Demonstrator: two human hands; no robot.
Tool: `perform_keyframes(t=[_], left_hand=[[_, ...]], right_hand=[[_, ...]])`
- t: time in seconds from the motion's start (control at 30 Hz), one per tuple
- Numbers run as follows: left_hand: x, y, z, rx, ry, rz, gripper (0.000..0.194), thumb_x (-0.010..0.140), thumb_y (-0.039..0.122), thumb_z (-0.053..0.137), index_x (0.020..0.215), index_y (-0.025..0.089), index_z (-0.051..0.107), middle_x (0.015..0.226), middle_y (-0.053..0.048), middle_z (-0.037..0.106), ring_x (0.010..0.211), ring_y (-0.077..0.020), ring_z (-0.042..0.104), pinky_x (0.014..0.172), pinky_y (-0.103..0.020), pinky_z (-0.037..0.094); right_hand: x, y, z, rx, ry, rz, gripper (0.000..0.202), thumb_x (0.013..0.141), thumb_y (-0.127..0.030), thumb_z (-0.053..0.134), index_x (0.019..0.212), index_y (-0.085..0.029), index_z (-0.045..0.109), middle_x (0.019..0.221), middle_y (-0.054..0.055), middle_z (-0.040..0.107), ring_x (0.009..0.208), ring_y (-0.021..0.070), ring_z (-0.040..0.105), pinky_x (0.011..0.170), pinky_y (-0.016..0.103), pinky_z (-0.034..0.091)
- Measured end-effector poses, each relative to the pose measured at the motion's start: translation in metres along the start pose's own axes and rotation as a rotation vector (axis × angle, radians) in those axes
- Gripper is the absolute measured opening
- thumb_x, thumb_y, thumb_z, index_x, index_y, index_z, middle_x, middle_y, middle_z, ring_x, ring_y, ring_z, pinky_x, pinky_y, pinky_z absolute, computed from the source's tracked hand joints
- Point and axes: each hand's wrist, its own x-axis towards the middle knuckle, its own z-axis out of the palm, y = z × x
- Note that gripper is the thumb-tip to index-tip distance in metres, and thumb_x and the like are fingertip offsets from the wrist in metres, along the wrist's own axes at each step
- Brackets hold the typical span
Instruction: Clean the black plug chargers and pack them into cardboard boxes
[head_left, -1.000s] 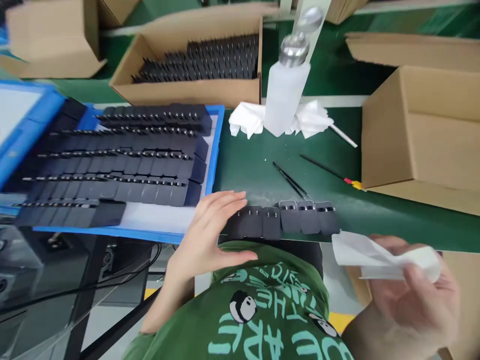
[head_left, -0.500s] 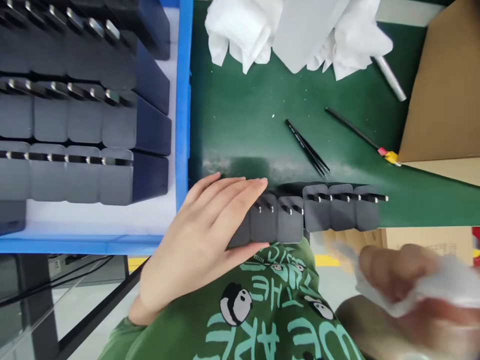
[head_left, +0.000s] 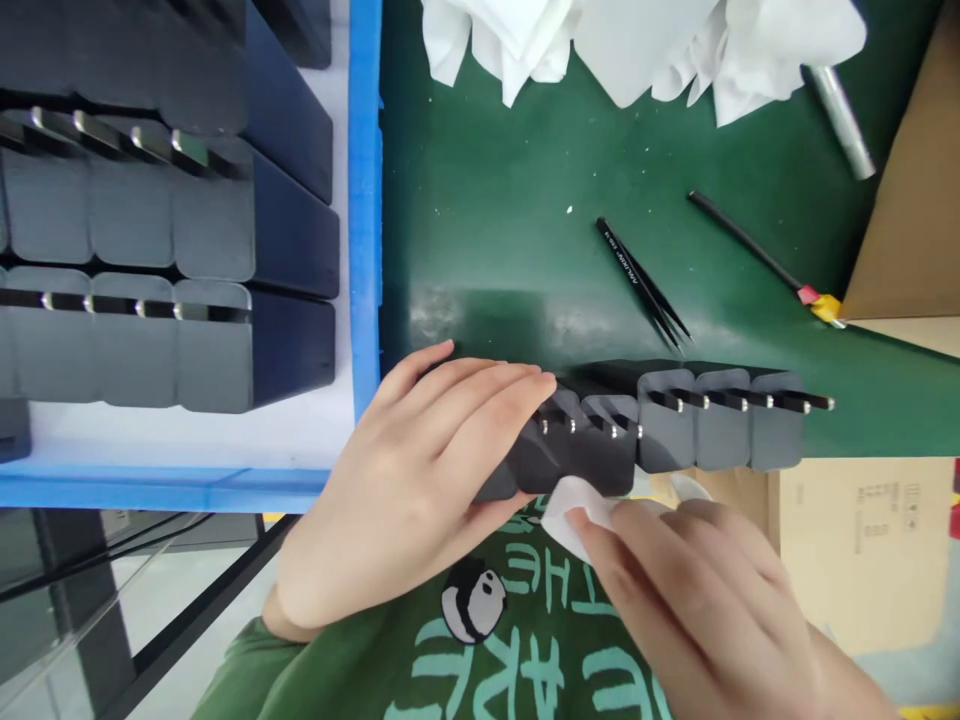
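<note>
A row of dark grey blocks [head_left: 720, 430] with metal prongs stands along the near edge of the green table. My left hand [head_left: 420, 470] is wrapped over the row's left end, hiding the blocks under it. Pinched in my right hand [head_left: 697, 590] is a white cloth [head_left: 577, 512], which touches or nearly touches the near side of the blocks just right of my left hand. Beyond the row, black tweezers [head_left: 643, 285] lie on the table.
To the left, a blue-edged tray [head_left: 366, 220] holds several rows of similar blocks. Crumpled white cloths [head_left: 517, 40], a silver tube [head_left: 841, 120] and a thin black tool [head_left: 742, 240] lie farther back. A cardboard box [head_left: 911, 220] stands at right.
My right hand has come left with the white cloth, up to the near side of the blocks. My left hand stays on the row. The view has shifted slightly.
</note>
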Motion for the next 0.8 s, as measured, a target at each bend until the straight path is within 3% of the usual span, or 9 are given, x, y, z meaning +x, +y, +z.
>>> perform_keyframes(t=[0.1,0.23,0.4,0.5,0.67,0.8], left_hand=[[0.0,0.0,0.0,-0.009,0.019,-0.001,0.048,0.095,0.032,0.066,0.135,0.009,0.052,0.134,-0.012,0.068,0.125,-0.0246,0.063,0.116,-0.046,0.039],[0.002,0.0,0.0,-0.004,0.007,0.012,0.045,0.095,0.029,0.065,0.133,0.009,0.054,0.131,-0.012,0.069,0.123,-0.0239,0.063,0.115,-0.046,0.039],[0.003,-0.001,0.0,0.0,0.01,0.012,0.044,0.096,0.026,0.062,0.135,0.008,0.053,0.133,-0.012,0.068,0.123,-0.0248,0.063,0.114,-0.045,0.04],[0.002,0.0,0.0,0.004,0.015,0.021,0.044,0.095,0.026,0.063,0.134,0.007,0.054,0.132,-0.013,0.068,0.122,-0.0256,0.064,0.115,-0.046,0.04],[0.001,0.001,-0.002,-0.009,0.019,0.01,0.042,0.093,0.017,0.057,0.134,0.008,0.055,0.132,-0.012,0.068,0.123,-0.0248,0.064,0.115,-0.046,0.04],[0.003,-0.001,0.001,-0.004,0.042,0.026,0.043,0.094,0.025,0.066,0.131,0.007,0.056,0.129,-0.014,0.07,0.119,-0.0265,0.066,0.112,-0.048,0.043]], right_hand=[[0.005,0.002,-0.004,0.04,-0.035,-0.099,0.014,0.088,-0.004,0.053,0.085,-0.005,0.067,0.09,0.013,0.064,0.07,0.0167,0.051,0.058,0.036,0.034],[0.01,0.004,-0.008,-0.005,-0.138,-0.128,0.019,0.087,-0.005,0.047,0.084,-0.008,0.066,0.093,0.014,0.062,0.072,0.0179,0.047,0.058,0.036,0.034],[0.016,0.009,-0.01,0.015,-0.137,-0.215,0.038,0.089,-0.007,0.028,0.089,-0.009,0.066,0.094,0.015,0.059,0.072,0.0194,0.045,0.058,0.036,0.035],[0.019,0.011,-0.011,-0.012,-0.191,-0.244,0.036,0.087,-0.005,0.029,0.092,-0.007,0.065,0.096,0.017,0.058,0.072,0.0194,0.046,0.06,0.036,0.036],[0.024,0.012,-0.008,-0.03,-0.147,-0.316,0.035,0.09,-0.007,0.032,0.092,-0.01,0.067,0.094,0.014,0.059,0.075,0.0204,0.051,0.061,0.036,0.035],[0.001,0.019,-0.029,0.074,-0.34,-0.309,0.043,0.095,-0.007,0.029,0.097,-0.014,0.071,0.104,0.011,0.065,0.076,0.0183,0.053,0.069,0.036,0.044]])
